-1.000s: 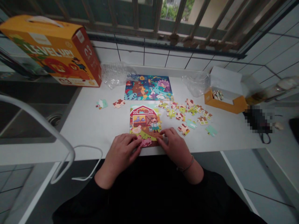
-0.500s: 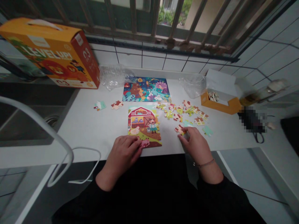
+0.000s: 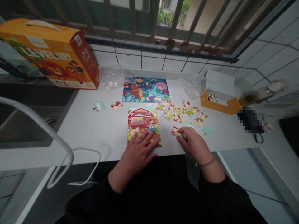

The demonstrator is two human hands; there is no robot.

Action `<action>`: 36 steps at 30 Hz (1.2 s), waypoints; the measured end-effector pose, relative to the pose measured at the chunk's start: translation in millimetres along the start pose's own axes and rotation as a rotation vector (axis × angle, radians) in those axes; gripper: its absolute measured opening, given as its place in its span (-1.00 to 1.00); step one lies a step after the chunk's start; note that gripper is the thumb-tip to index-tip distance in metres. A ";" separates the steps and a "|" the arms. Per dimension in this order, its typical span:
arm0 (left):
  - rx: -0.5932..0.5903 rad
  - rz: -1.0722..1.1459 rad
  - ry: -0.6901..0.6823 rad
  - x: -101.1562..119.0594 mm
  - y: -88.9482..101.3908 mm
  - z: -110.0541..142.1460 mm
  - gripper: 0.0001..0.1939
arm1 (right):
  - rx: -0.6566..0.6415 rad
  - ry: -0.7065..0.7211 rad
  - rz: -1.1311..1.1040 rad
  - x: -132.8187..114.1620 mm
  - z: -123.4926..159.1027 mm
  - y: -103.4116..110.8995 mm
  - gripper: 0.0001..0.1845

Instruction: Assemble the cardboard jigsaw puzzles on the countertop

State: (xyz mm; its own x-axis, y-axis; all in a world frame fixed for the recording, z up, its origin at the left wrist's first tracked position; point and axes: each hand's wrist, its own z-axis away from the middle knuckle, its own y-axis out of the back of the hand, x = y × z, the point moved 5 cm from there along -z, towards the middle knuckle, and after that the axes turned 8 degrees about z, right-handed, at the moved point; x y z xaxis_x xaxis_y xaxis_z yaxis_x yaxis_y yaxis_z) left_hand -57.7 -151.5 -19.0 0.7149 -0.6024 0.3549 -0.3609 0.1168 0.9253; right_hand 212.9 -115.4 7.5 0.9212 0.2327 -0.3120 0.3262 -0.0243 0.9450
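Note:
My left hand (image 3: pixel 141 148) lies flat with fingers spread on the lower part of a partly assembled farm jigsaw puzzle (image 3: pixel 140 119), which shows a red barn and a figure. To the right of it, my right hand (image 3: pixel 190 140) pinches a brown-and-cream puzzle piece (image 3: pixel 174 130) at its right edge, low over the white table. Beyond that hand lie several loose puzzle pieces (image 3: pixel 178 117), some brown and white, some green. Two more pieces sit apart on the left: a pale green one (image 3: pixel 100 106) and a brown-and-white one (image 3: pixel 116 105).
Behind the farm puzzle lies a dark blue forest puzzle (image 3: pixel 147 89). Clear plastic bags (image 3: pixel 112 77) crumple against the wall. A large orange box (image 3: pixel 53 56) stands at the back left, a small open box (image 3: pixel 219 102) at the right. A white cable (image 3: pixel 58 137) loops at the left.
My left hand has moved right and spread out flat over the puzzle's lower part. The right hand has shifted the brown-and-cream piece slightly left, toward the puzzle.

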 end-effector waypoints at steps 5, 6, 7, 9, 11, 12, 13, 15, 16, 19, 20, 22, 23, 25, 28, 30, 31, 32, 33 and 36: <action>0.006 -0.001 -0.006 -1.8 2.1 6.7 -0.22 | -0.007 0.008 -0.006 -0.6 -0.1 0.1 -0.80; 0.003 -0.002 -0.006 -2.2 2.6 8.3 -0.21 | -0.010 0.009 -0.002 -0.8 0.1 -0.1 -0.79; -0.001 -0.006 -0.007 -2.7 3.0 9.9 -0.20 | -0.014 0.010 0.003 -1.2 0.3 -0.5 -0.79; -0.013 -0.017 -0.008 -3.7 3.3 12.8 -0.21 | -0.019 0.012 0.013 -1.9 0.9 -1.6 -0.77; -0.020 -0.020 -0.004 -4.6 3.5 15.2 -0.22 | -0.009 0.011 0.019 -3.0 1.6 -2.7 -0.74; -0.019 -0.017 -0.001 -5.0 3.7 16.0 -0.23 | 0.003 0.012 0.019 -4.0 1.9 -3.1 -0.73; -0.017 -0.012 0.003 -5.1 3.9 16.7 -0.24 | 0.022 0.012 0.016 -5.4 2.2 -3.2 -0.71; -0.011 -0.002 0.010 -4.9 4.6 17.3 -0.25 | 0.080 0.011 -0.001 -10.2 3.2 -2.7 -0.70; -0.008 0.002 0.012 -4.5 5.0 17.3 -0.26 | 0.118 0.014 -0.011 -14.1 4.1 -2.3 -0.71; -0.003 0.005 0.011 -3.4 6.1 16.8 -0.28 | 0.219 0.054 -0.027 -33.0 7.9 -3.0 -0.79; 0.001 0.002 0.010 -3.2 6.4 16.7 -0.28 | 0.230 0.078 -0.023 -41.4 9.3 -4.9 -0.81; 0.012 -0.007 0.005 -3.3 6.8 16.8 -0.26 | 0.210 0.129 -0.009 -58.6 11.4 -11.5 -0.85; 0.018 -0.011 0.003 -3.6 6.9 17.1 -0.25 | 0.188 0.150 -0.003 -66.6 12.0 -15.4 -0.86; 0.023 -0.015 -0.002 -4.4 6.5 18.1 -0.25 | 0.140 0.187 0.003 -80.2 11.9 -23.2 -0.85; 0.026 -0.020 -0.004 -6.9 6.9 21.5 -0.25 | 0.091 0.241 -0.024 -94.7 10.3 -31.5 -0.81; 0.022 -0.030 0.002 -10.0 8.6 25.2 -0.25 | 0.063 0.266 -0.044 -101.6 9.0 -35.1 -0.79; 0.019 -0.036 0.007 -11.9 9.9 27.4 -0.25 | 0.054 0.273 -0.049 -104.3 8.5 -36.2 -0.79; 0.017 -0.041 0.010 -13.9 11.4 29.7 -0.25 | 0.046 0.282 -0.050 -106.9 8.1 -36.9 -0.78; 0.018 -0.045 0.011 -15.9 13.2 32.0 -0.26 | 0.043 0.293 -0.051 -109.1 7.7 -36.9 -0.78; 0.048 -0.049 -0.009 -20.0 19.0 37.5 -0.29 | 0.048 0.325 -0.054 -109.2 5.3 -33.3 -0.78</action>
State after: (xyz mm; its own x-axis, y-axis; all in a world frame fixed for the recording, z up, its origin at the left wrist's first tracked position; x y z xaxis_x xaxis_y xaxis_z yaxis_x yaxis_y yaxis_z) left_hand -101.3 -166.9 -13.5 0.7273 -0.6135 0.3076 -0.3537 0.0489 0.9341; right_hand 102.6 -145.2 9.6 0.7888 0.5329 -0.3063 0.3891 -0.0472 0.9200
